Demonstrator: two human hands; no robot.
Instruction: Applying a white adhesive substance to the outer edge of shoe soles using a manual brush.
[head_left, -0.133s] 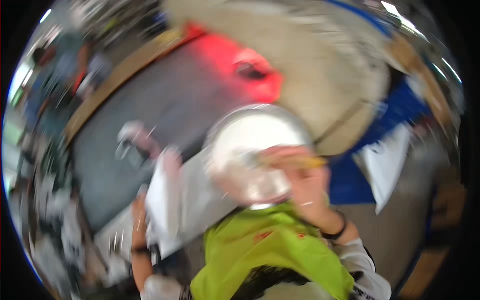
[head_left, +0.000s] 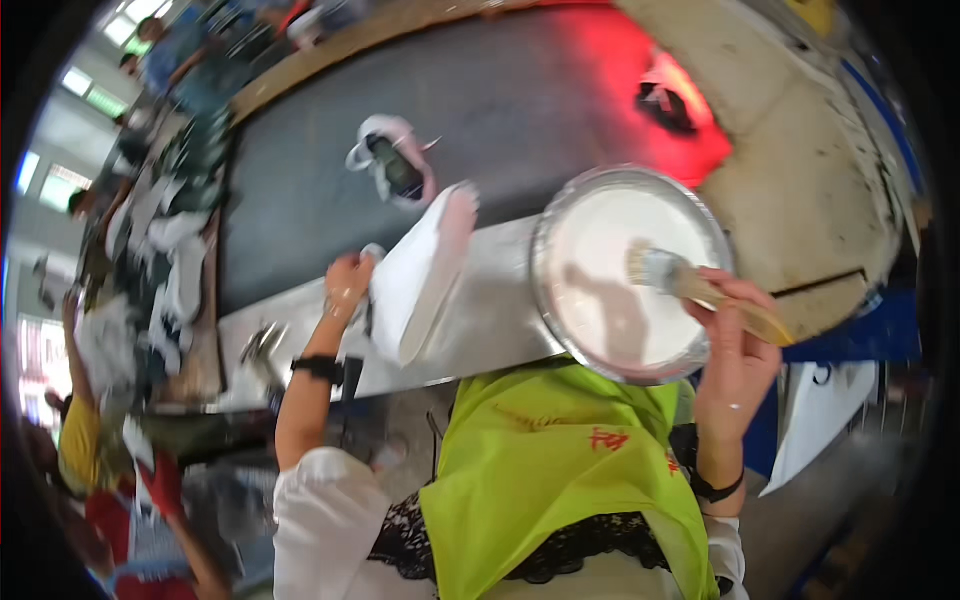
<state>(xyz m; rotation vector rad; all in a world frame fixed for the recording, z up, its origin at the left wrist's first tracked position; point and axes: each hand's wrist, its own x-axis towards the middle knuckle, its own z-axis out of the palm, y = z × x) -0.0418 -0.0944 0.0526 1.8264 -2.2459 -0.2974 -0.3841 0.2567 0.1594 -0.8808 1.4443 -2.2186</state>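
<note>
In my right hand (head_left: 738,345) is a paintbrush (head_left: 700,288) with a wooden handle. Its pale bristles are over a round metal bowl (head_left: 545,300) of white liquid; I cannot tell whether they touch the surface. My left hand (head_left: 348,280) is closed at the side of a white shoe (head_left: 425,275), its pale sole and pinkish toe turned up and right. Some of the left fingers are hidden. Beyond that hand, a pink and white shoe (head_left: 395,165) with a dark opening rests on the dark belt.
A dark conveyor belt (head_left: 290,220) runs behind a metal ledge (head_left: 500,300). Red light falls on another shoe (head_left: 668,105) at the far right. Several shoe parts (head_left: 180,240) are heaped on the left. Other people sit nearby, one with a red-gloved hand (head_left: 160,485).
The view has swung, so the belt, bowl and shoes appear farther right. The picture is sharper. The brush stays in my right hand and the white shoe stays at my left.
</note>
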